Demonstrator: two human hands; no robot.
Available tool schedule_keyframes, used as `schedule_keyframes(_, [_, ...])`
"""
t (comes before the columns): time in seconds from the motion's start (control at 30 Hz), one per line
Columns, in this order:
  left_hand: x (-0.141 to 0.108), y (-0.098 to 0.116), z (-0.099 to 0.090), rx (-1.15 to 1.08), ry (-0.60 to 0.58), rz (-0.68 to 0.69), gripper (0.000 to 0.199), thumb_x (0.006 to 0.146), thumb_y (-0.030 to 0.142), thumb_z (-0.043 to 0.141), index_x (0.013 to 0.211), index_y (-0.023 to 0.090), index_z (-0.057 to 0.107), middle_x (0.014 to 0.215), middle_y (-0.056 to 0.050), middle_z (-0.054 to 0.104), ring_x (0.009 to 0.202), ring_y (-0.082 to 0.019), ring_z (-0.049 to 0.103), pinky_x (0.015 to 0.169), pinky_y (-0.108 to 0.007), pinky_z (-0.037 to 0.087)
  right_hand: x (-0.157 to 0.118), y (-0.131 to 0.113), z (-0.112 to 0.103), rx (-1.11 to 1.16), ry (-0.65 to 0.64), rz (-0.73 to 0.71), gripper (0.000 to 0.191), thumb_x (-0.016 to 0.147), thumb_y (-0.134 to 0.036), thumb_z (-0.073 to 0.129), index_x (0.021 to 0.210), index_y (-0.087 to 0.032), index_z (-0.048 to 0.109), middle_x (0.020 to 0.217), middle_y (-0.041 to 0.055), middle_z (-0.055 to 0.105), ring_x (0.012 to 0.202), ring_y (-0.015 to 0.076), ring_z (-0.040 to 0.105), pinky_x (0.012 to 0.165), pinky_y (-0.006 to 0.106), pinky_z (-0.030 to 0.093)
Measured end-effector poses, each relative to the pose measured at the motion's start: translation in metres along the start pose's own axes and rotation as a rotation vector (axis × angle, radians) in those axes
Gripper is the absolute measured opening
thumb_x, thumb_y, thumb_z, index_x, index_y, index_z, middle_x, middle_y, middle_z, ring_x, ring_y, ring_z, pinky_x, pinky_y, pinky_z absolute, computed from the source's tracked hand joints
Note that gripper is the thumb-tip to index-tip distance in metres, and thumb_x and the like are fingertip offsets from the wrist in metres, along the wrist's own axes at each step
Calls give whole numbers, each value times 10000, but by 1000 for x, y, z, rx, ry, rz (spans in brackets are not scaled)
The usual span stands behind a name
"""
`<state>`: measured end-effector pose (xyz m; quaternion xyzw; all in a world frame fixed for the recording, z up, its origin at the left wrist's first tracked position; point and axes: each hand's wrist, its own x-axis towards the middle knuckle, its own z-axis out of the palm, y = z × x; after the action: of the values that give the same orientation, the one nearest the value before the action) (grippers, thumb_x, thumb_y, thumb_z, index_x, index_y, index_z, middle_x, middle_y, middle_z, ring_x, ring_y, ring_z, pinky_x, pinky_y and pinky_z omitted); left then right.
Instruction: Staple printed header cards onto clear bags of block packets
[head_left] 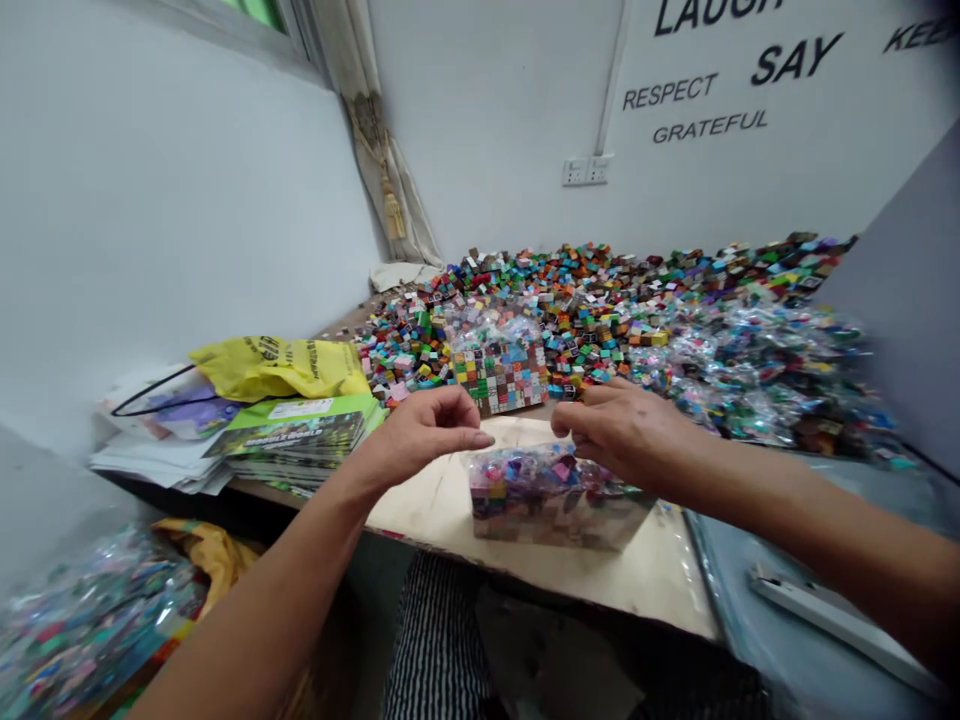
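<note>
The left hand [424,435] and right hand [622,430], empty and loosely curled, hover over a clear plastic bag of tiny multicoloured blocks [559,500] at six o'clock. It looks light and slippery, best taken from underneath.

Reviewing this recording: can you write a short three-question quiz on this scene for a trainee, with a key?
1. Which is nearer the stack of green booklets: the left hand or the right hand?
2. True or false: the clear pack of small bricks lies between the two hands.
3. On the wall lettering, which word is printed directly below RESPECT? A) SAY B) GRATEFUL C) LAUGH

Key: 1. Left hand; 2. True; 3. B
</note>
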<state>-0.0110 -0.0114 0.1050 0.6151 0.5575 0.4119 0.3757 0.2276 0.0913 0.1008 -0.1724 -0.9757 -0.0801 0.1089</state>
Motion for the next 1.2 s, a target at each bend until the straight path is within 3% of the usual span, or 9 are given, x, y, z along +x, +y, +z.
schedule_keyframes(0.13, [-5, -7, -19, -133, 8, 29, 285, 824, 449, 656, 904, 179, 614, 843, -8, 614, 794, -132, 549, 730, -266, 417, 2, 2, 2, -12, 17, 18, 198, 772, -113, 629, 910, -249, 667, 701, -4, 615, 655, 146, 533, 711, 287, 247])
schedule_keyframes(0.23, [-13, -16, -25, -77, -104, -57, 491, 737, 364, 755, 1174, 218, 583, 1121, -54, 628, 1027, -195, 566, 865, -323, 442, 1, 3, 8, -53, 91, 9, 201, 746, -90, 642, 860, -254, 666, 649, -18, 590, 649, 145, 529, 707, 297, 232])
schedule_keyframes(0.47, [-15, -42, -6, -28, -351, -93, 588, 748, 284, 741, 1306, 253, 555, 1372, -59, 552, 1240, -245, 502, 1045, -393, 378, 2, 4, 8, -27, 13, 26, 243, 783, -91, 620, 933, -274, 673, 704, -16, 628, 696, 159, 556, 720, 301, 275])
schedule_keyframes(0.63, [-14, -61, 17, -111, -197, -128, 670, 668, 269, 789, 1288, 202, 546, 1243, -74, 611, 1105, -242, 570, 979, -392, 421, 10, -4, -13, 103, -263, 168, 267, 819, -99, 608, 1031, -248, 670, 871, 14, 720, 837, 207, 649, 732, 304, 346])
schedule_keyframes(0.8, [-17, -67, 24, -115, -146, -109, 552, 696, 290, 764, 1201, 159, 583, 1148, -85, 641, 994, -223, 601, 913, -385, 454, 13, -8, -24, 116, -330, 208, 287, 816, -150, 638, 1088, -238, 661, 892, 33, 731, 880, 244, 662, 728, 311, 390])
schedule_keyframes(0.9, [-20, -54, 10, -92, -181, -122, 779, 670, 276, 801, 1364, 202, 457, 1279, -111, 586, 1099, -244, 586, 977, -417, 433, 14, -10, -24, 67, -357, 232, 308, 816, -116, 619, 1091, -242, 674, 847, 37, 731, 847, 248, 672, 700, 308, 385])
schedule_keyframes(1.0, [-23, -17, -9, 0, -141, 51, 928, 698, 299, 812, 1472, 301, 301, 1457, -98, 453, 1304, -247, 462, 1089, -423, 353, 14, -8, -22, 59, -331, 215, 311, 810, -110, 613, 1082, -247, 680, 842, 33, 732, 799, 233, 674, 666, 295, 375])
schedule_keyframes(1.07, [-21, 16, -15, 169, -123, 256, 680, 776, 311, 755, 1383, 290, 451, 1467, -68, 454, 1354, -236, 407, 1134, -408, 299, 13, -6, -20, 84, -285, 193, 305, 802, -117, 619, 1066, -257, 681, 829, 19, 732, 781, 217, 673, 653, 281, 371])
schedule_keyframes(1.2, [0, 66, -3, 606, -359, 467, 319, 800, 205, 710, 1111, 201, 640, 1212, -52, 656, 1251, -234, 502, 1095, -392, 334, 10, -2, -17, 74, -254, 184, 244, 783, -126, 624, 988, -244, 684, 755, 9, 719, 728, 215, 666, 618, 277, 341])
